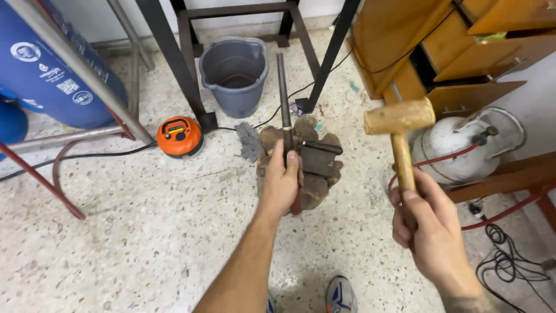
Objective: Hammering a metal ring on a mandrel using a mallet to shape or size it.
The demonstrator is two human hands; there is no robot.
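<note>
Mallet [399, 136] in right hand [431, 232]: fingers wrapped shut around the lower handle, head raised up and to the right of the stump [301, 168]. Wooden head and handle, pale yellow-brown, head a short cylinder with scuffed faces. Judged fairly light for its size, stiff, not fragile; the low grip on the handle suits swinging, and the bare wood looks dry enough not to slip.

Left hand [282, 181] closed around a dark metal rod [283, 98], gripping its lower part just above the stump. Rod stands close to upright, long, slim, dull grey-black with a thin brass-coloured band above the fingers. Judged rigid and heavy for its thickness; its smooth surface may slide in the grip.

Stump sits on the speckled floor [145, 232], rough brown wood, carrying a dark metal block [318, 159] just right of the rod.

Behind the stump: grey bucket [234, 75]. Left of stump: orange round device [179, 137]. Right of stump: white gas cylinder [454, 148] with red hose.
</note>
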